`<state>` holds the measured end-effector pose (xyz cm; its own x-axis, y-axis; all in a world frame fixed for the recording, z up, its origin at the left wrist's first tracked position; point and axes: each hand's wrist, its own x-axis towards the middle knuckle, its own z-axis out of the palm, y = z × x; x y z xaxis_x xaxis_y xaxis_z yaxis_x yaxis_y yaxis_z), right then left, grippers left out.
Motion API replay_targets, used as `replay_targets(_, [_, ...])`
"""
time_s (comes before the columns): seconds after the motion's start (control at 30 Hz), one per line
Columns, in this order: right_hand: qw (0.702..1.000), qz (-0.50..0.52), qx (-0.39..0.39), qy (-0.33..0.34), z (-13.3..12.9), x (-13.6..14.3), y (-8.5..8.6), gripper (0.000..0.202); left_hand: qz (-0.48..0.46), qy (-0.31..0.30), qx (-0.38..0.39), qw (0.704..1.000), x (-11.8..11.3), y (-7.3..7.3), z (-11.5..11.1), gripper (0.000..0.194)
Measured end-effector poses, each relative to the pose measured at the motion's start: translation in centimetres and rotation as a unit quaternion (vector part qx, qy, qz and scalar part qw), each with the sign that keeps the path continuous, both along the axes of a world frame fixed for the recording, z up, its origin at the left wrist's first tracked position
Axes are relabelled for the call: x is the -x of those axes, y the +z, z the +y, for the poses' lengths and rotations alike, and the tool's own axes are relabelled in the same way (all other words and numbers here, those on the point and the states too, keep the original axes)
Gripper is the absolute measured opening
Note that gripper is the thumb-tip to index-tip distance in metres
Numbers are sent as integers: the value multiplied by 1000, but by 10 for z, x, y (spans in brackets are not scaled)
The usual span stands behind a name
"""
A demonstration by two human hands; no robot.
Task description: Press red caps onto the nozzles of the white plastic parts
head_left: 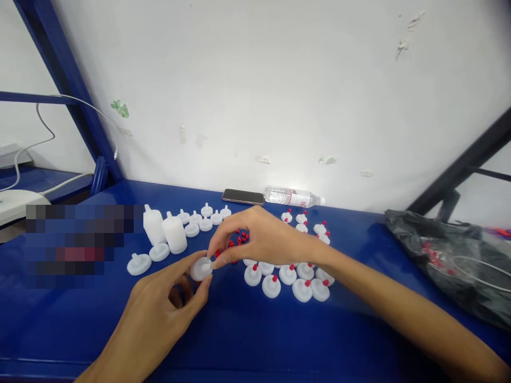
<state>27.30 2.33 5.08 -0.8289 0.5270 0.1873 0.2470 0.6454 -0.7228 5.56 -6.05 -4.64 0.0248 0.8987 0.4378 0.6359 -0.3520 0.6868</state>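
Note:
My left hand (163,306) pinches a white plastic nozzle cap (198,270) by its round base, the spout pointing right. My right hand (267,236) has thumb and forefinger closed at the tip of that spout. Whatever lies between those fingertips is hidden. Small red tip caps (231,243) lie loose just behind the right fingers, partly covered by the hand. Right of them stand several white nozzle caps with red tips (271,286), some behind my right forearm. To the left are several white nozzle caps without red tips (139,264).
Two white squeeze bottles (174,234) stand on the blue table (223,340) at the left. A phone (243,197) and a lying clear water bottle (293,197) are against the wall. A black plastic bag (451,260) with red pieces sits at the right. Blurred blocks cover a patch at the left.

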Motion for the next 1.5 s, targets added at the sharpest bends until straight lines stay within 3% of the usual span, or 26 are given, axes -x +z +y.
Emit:
replay_targets(0.17, [999, 20, -34, 5, -5, 8, -14, 3, -3, -18, 0, 1000, 0, 2, -2, 32])
replay_targets(0.3, [999, 40, -19, 26, -2, 8, -18, 5, -12, -24, 12, 1000, -1, 4, -3, 33])
replay_targets(0.47, [998, 44, -43, 22, -2, 8, -18, 8, 0, -12, 41, 999, 2, -6, -1, 43])
replay_targets(0.6, [996, 36, -80, 11, -1, 7, -16, 19, -26, 13, 56, 998, 8, -14, -2, 49])
replay_targets(0.73, [998, 6, -60, 2, -3, 8, -14, 33, -73, 19, 60, 995, 8, -9, -6, 44])
replay_targets(0.87, [988, -64, -143, -12, -12, 13, -17, 43, -137, 42, 30, 989, 6, -5, -9, 45])
replay_targets(1.1, [956, -148, -244, -72, -34, 25, -28, 39, -99, 75, -22, 992, 6, -6, -15, 42])
replay_targets(1.3, [943, -158, -287, -55, -36, 27, -33, 35, -100, 112, 2, 989, 5, -9, -22, 48])
replay_targets(1.5, [938, -171, -299, -38, -37, 27, -30, 29, -105, 91, 7, 990, 5, -9, -21, 49])
